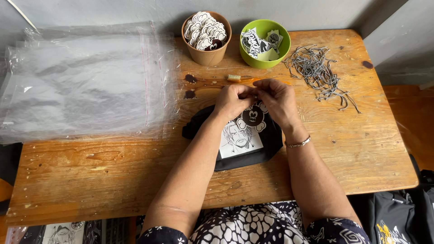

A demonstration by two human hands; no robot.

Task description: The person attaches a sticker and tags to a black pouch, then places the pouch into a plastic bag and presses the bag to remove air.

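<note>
My left hand (233, 100) and my right hand (275, 100) meet fingertip to fingertip above the far edge of a black folded cloth (271, 142) on the wooden table (113, 167). The cloth bears a white drawn-face patch (239, 138) and a black-and-white skull-shaped tag (252, 118). Both hands pinch something small between thumbs and fingers; it is too small to make out. A bracelet (298, 144) circles my right wrist.
A stack of clear plastic bags (86, 81) covers the table's left. At the back stand a brown paper cup of skull tags (207, 38) and a green bowl of printed cards (264, 43). A pile of metal ball chains (316, 72) lies at the right. A small brush (234, 77) lies beyond my hands.
</note>
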